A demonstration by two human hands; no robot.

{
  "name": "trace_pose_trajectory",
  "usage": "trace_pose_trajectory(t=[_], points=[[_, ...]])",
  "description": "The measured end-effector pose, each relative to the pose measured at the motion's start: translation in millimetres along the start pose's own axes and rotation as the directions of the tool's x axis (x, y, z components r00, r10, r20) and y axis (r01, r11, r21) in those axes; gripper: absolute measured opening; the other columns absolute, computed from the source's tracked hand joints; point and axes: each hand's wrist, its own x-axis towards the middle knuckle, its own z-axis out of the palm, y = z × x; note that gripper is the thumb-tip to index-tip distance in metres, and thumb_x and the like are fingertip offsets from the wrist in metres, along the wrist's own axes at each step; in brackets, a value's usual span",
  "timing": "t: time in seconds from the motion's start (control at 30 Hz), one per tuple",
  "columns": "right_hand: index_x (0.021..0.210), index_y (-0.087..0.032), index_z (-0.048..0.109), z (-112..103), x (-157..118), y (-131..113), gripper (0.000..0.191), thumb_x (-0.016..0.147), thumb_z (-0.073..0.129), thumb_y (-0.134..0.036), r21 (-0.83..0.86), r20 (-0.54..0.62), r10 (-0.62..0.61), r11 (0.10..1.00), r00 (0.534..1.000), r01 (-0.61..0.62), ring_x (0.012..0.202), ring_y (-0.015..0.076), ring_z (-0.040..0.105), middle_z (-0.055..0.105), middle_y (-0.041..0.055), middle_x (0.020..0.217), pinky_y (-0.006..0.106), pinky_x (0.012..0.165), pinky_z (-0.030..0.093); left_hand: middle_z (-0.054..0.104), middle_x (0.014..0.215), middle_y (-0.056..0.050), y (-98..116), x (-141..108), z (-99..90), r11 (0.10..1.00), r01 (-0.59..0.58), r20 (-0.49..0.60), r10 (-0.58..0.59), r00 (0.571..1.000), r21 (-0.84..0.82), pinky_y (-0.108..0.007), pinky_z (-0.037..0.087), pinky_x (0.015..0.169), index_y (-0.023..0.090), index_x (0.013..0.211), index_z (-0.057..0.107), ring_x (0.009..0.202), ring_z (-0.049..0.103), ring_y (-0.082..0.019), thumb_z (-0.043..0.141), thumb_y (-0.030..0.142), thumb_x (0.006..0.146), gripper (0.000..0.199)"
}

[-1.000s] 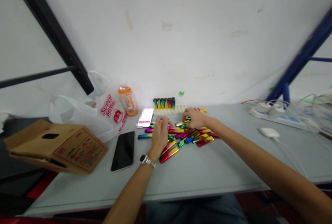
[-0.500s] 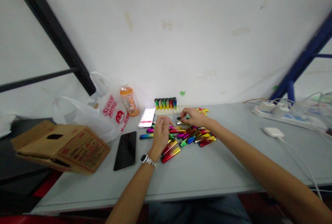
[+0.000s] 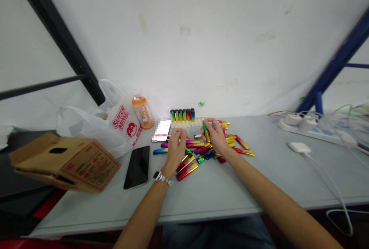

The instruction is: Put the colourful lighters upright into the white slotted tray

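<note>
My right hand (image 3: 216,135) is closed on a green and yellow lighter (image 3: 206,133), tilted above the pile. My left hand (image 3: 176,145), with a watch on its wrist, has its fingers curled together over the left part of the pile; what they hold, if anything, is hidden. Under and around both hands lie several loose shiny lighters, among them a red and yellow lighter (image 3: 187,172) near the front and another (image 3: 242,142) at the right. Behind them a row of lighters (image 3: 182,115) stands upright in the left part of a cream slotted tray (image 3: 198,122).
To the left are a dark phone (image 3: 137,167), a lit phone (image 3: 161,130), an orange drink bottle (image 3: 142,111), a white plastic bag (image 3: 115,126) and an open cardboard box (image 3: 83,164). A white charger (image 3: 300,147) and a power strip (image 3: 317,130) with cables are at the right.
My right hand has picked up the green and yellow lighter and turned it upward. Some lighters at the right of the pile have spread further right. My left hand stays nearly in place.
</note>
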Motion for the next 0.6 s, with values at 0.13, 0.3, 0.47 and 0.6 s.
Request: trace_pose_trajectory(t=[0.13, 0.3, 0.47, 0.6], points=[[0.096, -0.027, 0.047, 9.4, -11.4, -0.1, 0.045, 0.079, 0.065, -0.064, 0.046, -0.009, 0.102, 0.994, 0.995, -0.101, 0.031, 0.0046, 0.029, 0.045, -0.0136, 0.049, 0.014, 0.031, 0.016, 0.058, 0.090, -0.005, 2.7, -0.3, 0.6, 1.000, -0.014, 0.002, 0.014, 1.000, 0.005, -0.032, 0.050, 0.083, 0.020, 0.070, 0.062, 0.087, 0.060, -0.018, 0.039, 0.049, 0.099, 0.047], [0.082, -0.022, 0.049, 15.9, -22.3, -1.9, 0.048, 0.076, 0.067, -0.067, -0.036, -0.022, 0.172, 0.984, 0.985, -0.173, 0.031, 0.0072, 0.041, 0.053, -0.0079, 0.050, 0.017, 0.028, 0.013, 0.058, 0.088, -0.004, 7.1, -0.4, 0.9, 1.000, -0.025, 0.016, 0.025, 1.000, 0.009, -0.032, 0.048, 0.084, 0.020, 0.070, 0.061, 0.085, 0.059, -0.018, 0.039, 0.047, 0.100, 0.045], [0.072, -0.019, 0.056, 14.7, -25.9, -6.7, 0.047, 0.077, 0.066, -0.065, 0.025, -0.039, 0.211, 0.977, 0.977, -0.211, 0.031, 0.0033, 0.021, 0.036, -0.0102, 0.043, 0.018, 0.032, 0.012, 0.058, 0.086, -0.004, 8.1, -0.9, 2.1, 0.998, -0.054, 0.049, 0.053, 0.997, 0.013, -0.032, 0.046, 0.084, 0.020, 0.069, 0.059, 0.086, 0.059, -0.018, 0.038, 0.045, 0.100, 0.045], [0.056, -0.020, 0.052, 12.4, -26.1, -8.5, 0.049, 0.078, 0.061, -0.063, -0.009, -0.101, 0.224, 0.974, 0.969, -0.226, 0.034, 0.0051, 0.021, 0.029, -0.0078, 0.040, 0.020, 0.034, 0.013, 0.060, 0.088, -0.004, 6.1, -1.6, 3.4, 0.997, -0.068, 0.079, 0.066, 0.995, 0.024, -0.032, 0.047, 0.084, 0.020, 0.070, 0.059, 0.089, 0.059, -0.018, 0.038, 0.045, 0.100, 0.044]])
